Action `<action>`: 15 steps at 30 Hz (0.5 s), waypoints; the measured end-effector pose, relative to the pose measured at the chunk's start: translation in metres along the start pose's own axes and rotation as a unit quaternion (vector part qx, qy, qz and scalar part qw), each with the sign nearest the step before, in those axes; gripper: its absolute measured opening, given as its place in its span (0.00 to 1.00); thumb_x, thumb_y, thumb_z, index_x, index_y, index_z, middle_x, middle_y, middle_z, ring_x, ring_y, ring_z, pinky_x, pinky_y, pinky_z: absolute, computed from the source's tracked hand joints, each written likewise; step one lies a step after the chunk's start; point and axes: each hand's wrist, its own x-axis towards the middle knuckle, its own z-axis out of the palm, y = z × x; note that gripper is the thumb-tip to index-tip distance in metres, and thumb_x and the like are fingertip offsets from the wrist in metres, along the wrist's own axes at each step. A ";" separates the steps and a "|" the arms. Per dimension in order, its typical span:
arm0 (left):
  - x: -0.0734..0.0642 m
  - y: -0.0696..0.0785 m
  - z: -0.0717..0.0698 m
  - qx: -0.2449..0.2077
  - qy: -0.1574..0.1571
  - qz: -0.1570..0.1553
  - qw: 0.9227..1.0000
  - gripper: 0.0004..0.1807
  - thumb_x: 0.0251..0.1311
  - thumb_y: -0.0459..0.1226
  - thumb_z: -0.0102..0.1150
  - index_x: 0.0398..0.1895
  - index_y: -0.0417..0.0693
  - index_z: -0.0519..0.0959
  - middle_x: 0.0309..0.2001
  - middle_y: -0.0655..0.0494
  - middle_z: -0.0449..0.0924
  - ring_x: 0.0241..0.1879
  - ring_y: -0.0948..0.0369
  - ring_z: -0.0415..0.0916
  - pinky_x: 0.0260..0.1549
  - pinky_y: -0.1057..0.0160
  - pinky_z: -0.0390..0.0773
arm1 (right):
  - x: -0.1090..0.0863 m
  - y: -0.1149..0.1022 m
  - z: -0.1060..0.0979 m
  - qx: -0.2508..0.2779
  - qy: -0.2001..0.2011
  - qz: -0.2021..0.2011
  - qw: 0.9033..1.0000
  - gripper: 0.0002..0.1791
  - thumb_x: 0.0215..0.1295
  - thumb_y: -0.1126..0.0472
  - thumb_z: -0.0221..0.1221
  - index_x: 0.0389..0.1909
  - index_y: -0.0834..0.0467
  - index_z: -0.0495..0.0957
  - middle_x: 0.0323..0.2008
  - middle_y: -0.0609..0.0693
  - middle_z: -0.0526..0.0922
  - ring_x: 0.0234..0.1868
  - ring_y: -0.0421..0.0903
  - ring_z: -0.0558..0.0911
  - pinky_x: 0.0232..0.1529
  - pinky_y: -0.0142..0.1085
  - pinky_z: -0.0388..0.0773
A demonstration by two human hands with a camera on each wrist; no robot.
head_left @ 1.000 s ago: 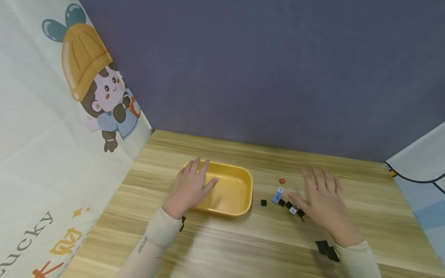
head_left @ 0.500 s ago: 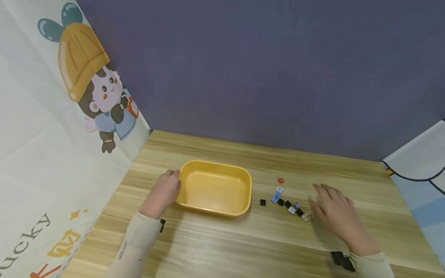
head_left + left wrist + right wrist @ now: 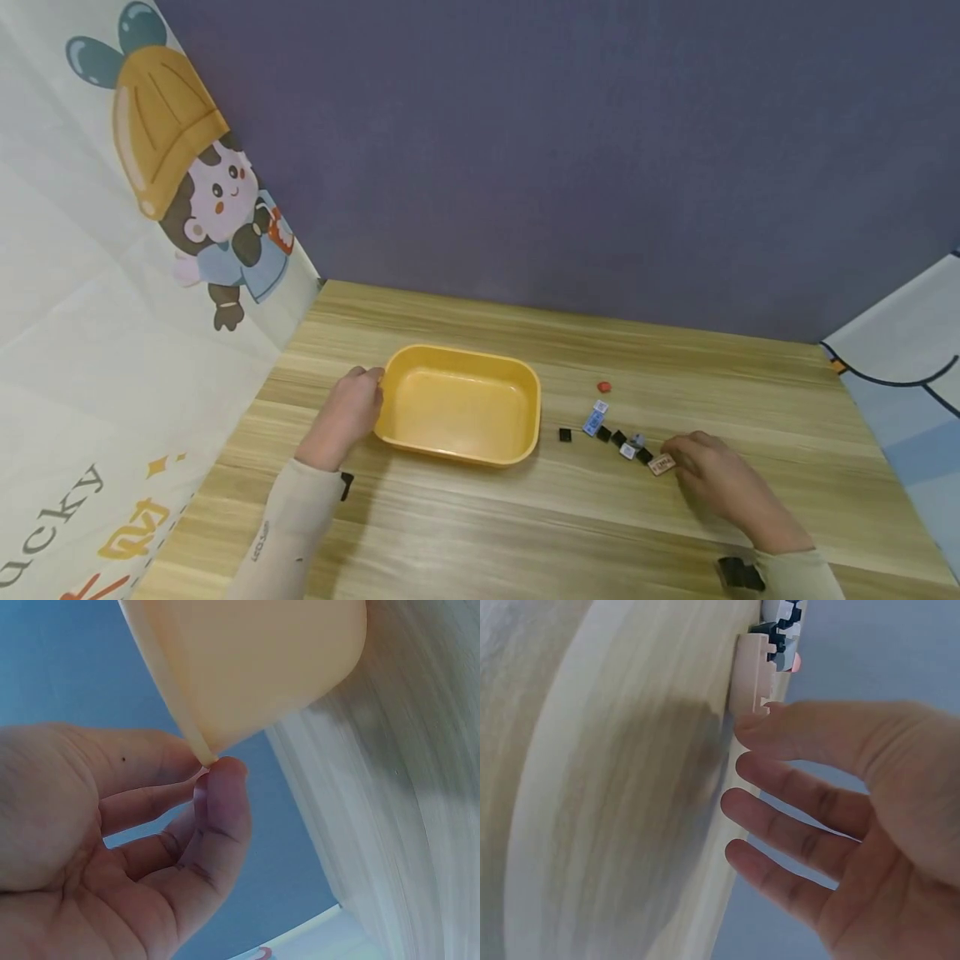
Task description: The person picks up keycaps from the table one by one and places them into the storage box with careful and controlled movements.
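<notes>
At the left end of the yellow tray (image 3: 457, 457), my left hand (image 3: 345, 414) pinches its rim between thumb and fingers. The left wrist view shows this pinch on the rim (image 3: 169, 697) up close. My right hand (image 3: 723, 479) is low over the table, its thumb and forefinger at the near end of a beige building brick (image 3: 662, 464) with printed marks. In the right wrist view the thumb and a fingertip meet at the end of that brick (image 3: 751, 671); the other fingers are loosely bent and hold nothing.
Beside the beige brick runs a loose line of small pieces: black bricks (image 3: 618, 438), a white brick (image 3: 628, 451), a grey piece (image 3: 637, 441) and a blue brick (image 3: 593, 423). A red piece (image 3: 604, 387) lies farther back. A dark wall (image 3: 562, 167) stands behind the wooden table (image 3: 480, 533).
My left hand has moved from above the tray to its left rim and gripped it. My right hand has drawn back, then come down to the beige brick.
</notes>
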 end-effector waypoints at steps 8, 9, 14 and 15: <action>0.000 -0.001 0.001 -0.003 -0.007 -0.005 1.000 0.18 0.66 0.24 0.55 0.58 0.22 0.73 0.41 0.35 0.78 0.36 0.50 0.76 0.35 0.55 0.83 | -0.001 0.002 0.008 -0.010 0.020 -0.006 1.000 0.17 0.52 0.73 0.71 0.43 0.57 0.84 0.40 0.50 0.83 0.42 0.56 0.82 0.44 0.55 0.82; 0.000 -0.001 0.001 -0.002 -0.008 -0.007 1.000 0.19 0.67 0.24 0.55 0.58 0.22 0.73 0.42 0.35 0.78 0.36 0.50 0.76 0.35 0.55 0.83 | -0.001 0.002 0.009 -0.010 0.021 -0.005 1.000 0.17 0.52 0.73 0.71 0.43 0.57 0.84 0.39 0.50 0.83 0.42 0.56 0.82 0.44 0.55 0.82; 0.000 0.000 0.000 -0.007 -0.016 -0.015 1.000 0.19 0.67 0.24 0.54 0.60 0.22 0.72 0.42 0.35 0.77 0.35 0.51 0.76 0.35 0.57 0.83 | 0.000 0.003 0.010 -0.011 0.035 -0.011 0.999 0.16 0.51 0.71 0.73 0.40 0.55 0.84 0.37 0.45 0.82 0.39 0.52 0.82 0.40 0.52 0.82; 0.000 0.000 0.000 -0.007 -0.017 -0.015 1.000 0.19 0.67 0.24 0.54 0.60 0.22 0.72 0.42 0.35 0.77 0.35 0.51 0.76 0.35 0.57 0.83 | 0.000 0.003 0.010 -0.012 0.037 -0.012 0.999 0.16 0.51 0.71 0.73 0.40 0.55 0.84 0.36 0.45 0.82 0.39 0.51 0.82 0.40 0.51 0.82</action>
